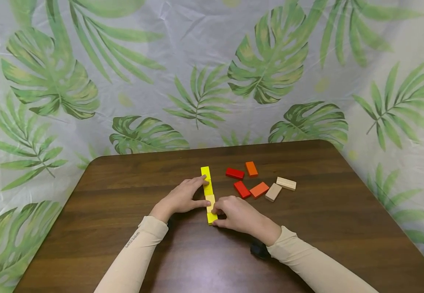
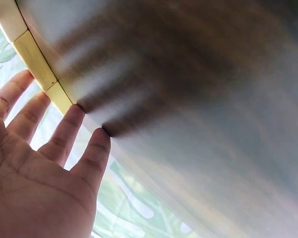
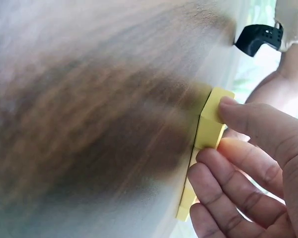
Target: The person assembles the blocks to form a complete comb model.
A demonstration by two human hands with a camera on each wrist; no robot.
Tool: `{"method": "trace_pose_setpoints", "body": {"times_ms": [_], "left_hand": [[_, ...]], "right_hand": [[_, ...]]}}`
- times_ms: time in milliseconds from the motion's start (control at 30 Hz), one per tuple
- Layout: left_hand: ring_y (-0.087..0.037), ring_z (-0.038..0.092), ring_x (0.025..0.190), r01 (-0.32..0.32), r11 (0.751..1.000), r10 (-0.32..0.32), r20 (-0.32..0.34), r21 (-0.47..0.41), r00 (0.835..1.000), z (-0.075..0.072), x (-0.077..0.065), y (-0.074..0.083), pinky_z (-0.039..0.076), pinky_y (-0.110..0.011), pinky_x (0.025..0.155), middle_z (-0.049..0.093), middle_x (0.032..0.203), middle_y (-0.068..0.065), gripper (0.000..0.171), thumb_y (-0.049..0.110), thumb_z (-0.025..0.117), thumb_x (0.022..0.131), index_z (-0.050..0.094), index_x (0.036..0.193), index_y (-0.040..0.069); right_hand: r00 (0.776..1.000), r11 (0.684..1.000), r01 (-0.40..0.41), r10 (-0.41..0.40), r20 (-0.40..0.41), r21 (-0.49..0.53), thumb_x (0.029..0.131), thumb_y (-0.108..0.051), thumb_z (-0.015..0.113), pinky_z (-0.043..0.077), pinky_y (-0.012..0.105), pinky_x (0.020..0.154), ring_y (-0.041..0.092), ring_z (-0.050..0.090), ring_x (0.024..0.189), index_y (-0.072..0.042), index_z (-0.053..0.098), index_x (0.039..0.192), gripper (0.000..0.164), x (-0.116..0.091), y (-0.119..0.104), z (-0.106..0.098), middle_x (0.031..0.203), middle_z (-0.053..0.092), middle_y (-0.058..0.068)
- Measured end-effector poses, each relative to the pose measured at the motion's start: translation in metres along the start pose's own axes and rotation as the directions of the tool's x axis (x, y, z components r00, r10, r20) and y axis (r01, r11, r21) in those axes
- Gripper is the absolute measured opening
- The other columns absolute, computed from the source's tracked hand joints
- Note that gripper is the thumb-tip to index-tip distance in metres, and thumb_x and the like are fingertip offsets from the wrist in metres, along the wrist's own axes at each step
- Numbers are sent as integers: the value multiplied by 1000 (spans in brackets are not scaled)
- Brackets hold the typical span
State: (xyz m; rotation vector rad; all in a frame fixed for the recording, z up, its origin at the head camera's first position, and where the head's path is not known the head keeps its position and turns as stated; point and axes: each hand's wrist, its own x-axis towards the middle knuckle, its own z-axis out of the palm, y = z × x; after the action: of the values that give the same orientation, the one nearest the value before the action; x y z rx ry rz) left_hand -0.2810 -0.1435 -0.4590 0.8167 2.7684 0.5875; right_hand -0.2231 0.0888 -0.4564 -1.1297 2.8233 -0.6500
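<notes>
Pinching the near yellow block [image 1: 212, 219] in the right grip [image 1: 240, 213], with the thumb against the near end and curled fingers at the right side. Released at the left grip [image 1: 182, 197], with fairly straight fingers touching the second yellow block [image 1: 208, 190] and the far yellow block [image 1: 205, 171] from the left, and with the thumb reaching the pale yellow block [image 1: 211, 198]. Laid end to end between both grips on the brown wood-grain counter [image 1: 105, 228], in order away from the right grip: near yellow, pale yellow, second yellow, far yellow. Scattered beyond the right grip, with the near red block [image 1: 242, 189] closest and the far red block [image 1: 235, 173] behind, then to the right the near orange block [image 1: 259, 190] and the far orange block [image 1: 251, 169], and farthest right the tan wooden block [image 1: 273, 192] and the striped wooden block [image 1: 286, 183]. Dressed in beige sleeves [image 1: 135, 252] behind both grips, with a black wrist device [image 1: 259, 249] just behind the right grip. Backed by a leaf-print sheet [image 1: 197, 49], well beyond both grips.
</notes>
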Motion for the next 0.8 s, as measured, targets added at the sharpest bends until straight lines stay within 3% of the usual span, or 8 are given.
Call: {"method": "trace_pose_setpoints", "body": {"times_ms": [467,633,800], "left_hand": [[-39,46,154,7,998,-5,-27,54,1000,-1,0,3,41,-57,125,42,172,-11,75,52,77,97,55,157,13],[-38,47,153,18,998,-16,-22,68,1000,-1,-1,6,44,-62,121,44,171,-9,75,53,76,97,55,158,14],[-37,48,153,13,998,-11,-33,66,999,1,-2,7,44,-60,122,46,169,-10,72,51,77,98,56,156,14]], "right_hand": [[1000,1000,11,-11,-22,-12,89,-24,90,52,22,71,6,55,75,-12,77,99,21,-2,1,1,90,71,-2],[999,1000,18,-19,-29,-23,88,-25,91,54,22,72,5,56,76,-11,77,102,24,-4,1,0,92,72,-1],[999,999,30,-30,-39,-17,88,-27,91,55,23,73,6,59,79,-10,79,105,27,-7,3,-2,95,73,1]]}}
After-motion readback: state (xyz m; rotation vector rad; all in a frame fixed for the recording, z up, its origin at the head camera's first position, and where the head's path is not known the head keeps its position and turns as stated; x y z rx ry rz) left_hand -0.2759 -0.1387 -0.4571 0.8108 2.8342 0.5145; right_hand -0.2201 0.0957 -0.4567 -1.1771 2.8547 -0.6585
